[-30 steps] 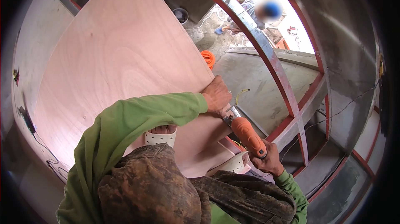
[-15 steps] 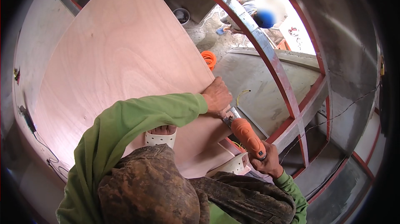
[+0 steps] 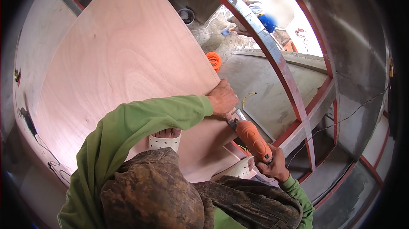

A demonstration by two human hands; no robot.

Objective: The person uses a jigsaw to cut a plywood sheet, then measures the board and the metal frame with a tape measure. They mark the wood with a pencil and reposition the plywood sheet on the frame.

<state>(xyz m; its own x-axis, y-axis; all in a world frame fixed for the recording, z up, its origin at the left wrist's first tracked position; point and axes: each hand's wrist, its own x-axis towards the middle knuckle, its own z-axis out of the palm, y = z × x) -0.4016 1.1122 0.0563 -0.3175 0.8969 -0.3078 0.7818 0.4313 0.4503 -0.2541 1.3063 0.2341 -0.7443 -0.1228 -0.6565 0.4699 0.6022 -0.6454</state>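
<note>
A large sheet of plywood (image 3: pixel 123 46) lies beneath me, its right edge running up and away. My left hand (image 3: pixel 222 97) is closed on that edge, right beside the metal front of an orange handheld power tool (image 3: pixel 251 137). My right hand (image 3: pixel 275 165) is wrapped around the tool's rear end. The tool's metal plate meets the plywood near its edge; any blade is hidden. My feet, in white perforated shoes (image 3: pixel 164 143), are on the sheet and at its lower edge.
A curved metal frame bar (image 3: pixel 255 24) and red-edged beams (image 3: pixel 313 101) rise on the right. Down through the opening are a coiled orange hose (image 3: pixel 214 61), a bucket (image 3: pixel 186 16) and a bent-over person (image 3: pixel 255 10). A thin dark cable (image 3: pixel 353 112) crosses the right side.
The person below has shifted slightly. My hands and the power tool stay in nearly the same place on the plywood edge.
</note>
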